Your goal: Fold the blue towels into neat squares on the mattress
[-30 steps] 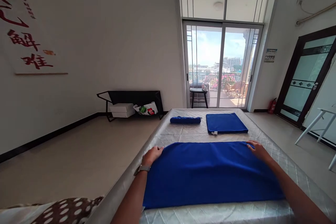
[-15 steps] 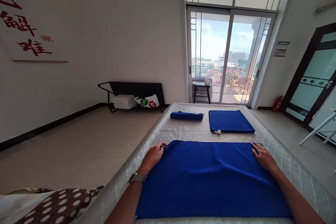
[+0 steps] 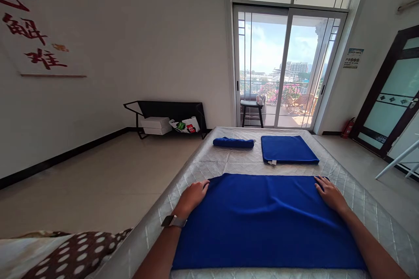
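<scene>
A large blue cloth lies spread over the near part of the mattress, with a few soft wrinkles running across its middle and right. My left hand, with a watch on its wrist, is at the far left corner, its fingers bent together on the cloth's edge. Over the far right corner, my right hand lies flat with its fingers stretched out. Beyond the cloth are a rolled blue cloth on the left and a folded blue cloth with a white tag on the right.
The quilted mattress reaches toward a sliding glass door. Against the left wall stands a black rack with white boxes and a printed bag. Polka-dot bedding lies at lower left; a fire extinguisher stands at right.
My left hand has shifted slightly at the cloth's far left corner, and its wrist has turned so the watch face shows more. My right hand stays in place. The view has tilted slightly.
</scene>
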Tool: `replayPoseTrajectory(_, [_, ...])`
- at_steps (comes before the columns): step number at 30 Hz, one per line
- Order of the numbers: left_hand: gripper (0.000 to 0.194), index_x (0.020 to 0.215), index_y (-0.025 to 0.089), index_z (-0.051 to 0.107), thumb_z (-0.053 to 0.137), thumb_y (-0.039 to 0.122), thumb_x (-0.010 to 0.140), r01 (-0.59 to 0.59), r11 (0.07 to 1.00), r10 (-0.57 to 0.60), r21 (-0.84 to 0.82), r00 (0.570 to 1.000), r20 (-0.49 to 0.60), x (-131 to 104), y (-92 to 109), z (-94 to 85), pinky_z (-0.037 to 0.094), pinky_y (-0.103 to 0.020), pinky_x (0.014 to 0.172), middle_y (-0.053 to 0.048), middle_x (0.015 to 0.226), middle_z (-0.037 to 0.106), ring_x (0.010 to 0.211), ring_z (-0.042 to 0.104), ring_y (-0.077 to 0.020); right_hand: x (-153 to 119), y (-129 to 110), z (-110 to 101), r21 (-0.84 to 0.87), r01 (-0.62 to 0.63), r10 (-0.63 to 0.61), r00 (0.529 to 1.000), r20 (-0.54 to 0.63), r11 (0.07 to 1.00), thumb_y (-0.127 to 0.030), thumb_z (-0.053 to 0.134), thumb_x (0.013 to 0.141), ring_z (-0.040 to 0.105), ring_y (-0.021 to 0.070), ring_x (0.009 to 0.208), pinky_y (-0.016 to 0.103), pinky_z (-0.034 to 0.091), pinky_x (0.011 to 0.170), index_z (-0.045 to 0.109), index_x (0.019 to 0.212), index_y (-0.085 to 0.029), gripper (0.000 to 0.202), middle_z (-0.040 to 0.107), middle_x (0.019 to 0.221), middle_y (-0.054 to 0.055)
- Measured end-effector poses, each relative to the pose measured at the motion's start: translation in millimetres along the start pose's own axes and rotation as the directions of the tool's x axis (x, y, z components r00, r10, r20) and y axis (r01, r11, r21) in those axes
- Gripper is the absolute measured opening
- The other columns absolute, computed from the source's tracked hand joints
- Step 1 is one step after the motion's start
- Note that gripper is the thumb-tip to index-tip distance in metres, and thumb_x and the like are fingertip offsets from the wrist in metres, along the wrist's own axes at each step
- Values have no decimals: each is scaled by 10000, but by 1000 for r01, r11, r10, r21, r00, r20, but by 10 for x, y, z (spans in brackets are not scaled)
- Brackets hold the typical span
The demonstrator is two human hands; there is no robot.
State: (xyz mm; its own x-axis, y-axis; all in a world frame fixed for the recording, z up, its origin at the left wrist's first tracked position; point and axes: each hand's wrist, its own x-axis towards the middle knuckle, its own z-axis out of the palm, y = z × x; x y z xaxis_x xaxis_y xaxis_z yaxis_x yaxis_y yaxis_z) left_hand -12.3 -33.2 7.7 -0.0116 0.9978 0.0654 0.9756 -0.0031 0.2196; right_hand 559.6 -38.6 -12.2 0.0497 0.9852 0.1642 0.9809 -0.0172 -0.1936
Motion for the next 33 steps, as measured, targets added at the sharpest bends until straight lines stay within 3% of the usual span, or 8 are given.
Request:
replayPoseTrajectory(3, [480, 1361, 205, 648, 344, 281, 999, -65, 990, 73, 126, 996, -57, 39, -88, 110, 370, -407, 1183, -74, 1454, 617, 1375, 545, -246, -13, -18, -31, -3, 6, -6, 1000, 10, 1000, -426, 341, 1005, 393, 253, 1483, 468, 322, 1231, 558, 1462, -225, 544, 508, 1558, 59])
replayPoseTrajectory(6, [524, 1403, 137, 611, 326, 203, 968, -42, 970, 88, 241, 980, -181, 81, -187, 159, 292, -503, 1230, -116, 1489, 576, 1443, 461, -292, -23, -33, -55, -1, 9, -9, 1000, 15, 1000, -435, 324, 1007, 391, 258, 1483, 476, 320, 1231, 552, 1467, -209, 561, 506, 1558, 73])
replayPoseTrajectory(11, [542, 1359, 97, 639, 275, 180, 967, -31, 975, 110, 219, 928, -355, 167, -217, 146, 339, -480, 1209, -159, 1433, 628, 1380, 533, -295, -13, -21, -38, -1, 12, -12, 1000, 9, 1000, -450, 320, 1002, 402, 264, 1477, 487, 341, 1220, 558, 1462, -217, 568, 505, 1558, 70])
replayPoseTrajectory(15, [529, 1427, 185, 587, 299, 365, 1021, -131, 984, 155, 122, 967, -205, 199, -108, 223, 342, -424, 1212, -87, 1494, 587, 1420, 488, -247, 3, 5, -4, -4, 25, -25, 1000, -16, 1000, -437, 338, 999, 422, 264, 1465, 492, 340, 1219, 577, 1444, -238, 543, 533, 1537, 60])
replayPoseTrajectory(18, [570, 1527, 226, 466, 314, 456, 1029, -100, 990, 105, 97, 993, -51, 193, -73, 292, 279, -478, 1235, -80, 1611, 439, 1497, 377, -267, 1, 2, -6, -15, 14, -14, 1000, -1, 1000, -434, 333, 1001, 416, 261, 1469, 477, 337, 1221, 570, 1451, -235, 546, 525, 1545, 57])
replayPoseTrajectory(21, [594, 1570, 256, 390, 293, 500, 1037, -57, 995, 55, 77, 998, 31, 189, -80, 284, 225, -496, 1250, -76, 1656, 347, 1533, 301, -268, -8, -20, -24, -30, -9, 9, 1000, 16, 1000, -429, 317, 1004, 399, 254, 1479, 455, 326, 1228, 551, 1471, -233, 558, 502, 1564, 50])
replayPoseTrajectory(25, [614, 1591, 261, 343, 297, 516, 1034, -31, 996, 24, 82, 996, 86, 176, -55, 202, 175, -489, 1264, -73, 1677, 294, 1558, 229, -268, -16, -53, -49, -55, -18, 20, 999, 28, 998, -397, 301, 999, 381, 253, 1489, 470, 302, 1235, 517, 1498, -223, 571, 484, 1577, 54])
replayPoseTrajectory(33, [673, 1596, 282, 331, 263, 613, 1014, 37, 996, -43, 82, 997, 67, 77, 40, 106, 216, -507, 1240, -100, 1688, 267, 1557, 223, -315, -17, -32, -179, -109, -90, 100, 990, 98, 990, -351, 290, 979, 377, 283, 1490, 521, 345, 1201, 474, 1530, -193, 601, 452, 1592, 92])
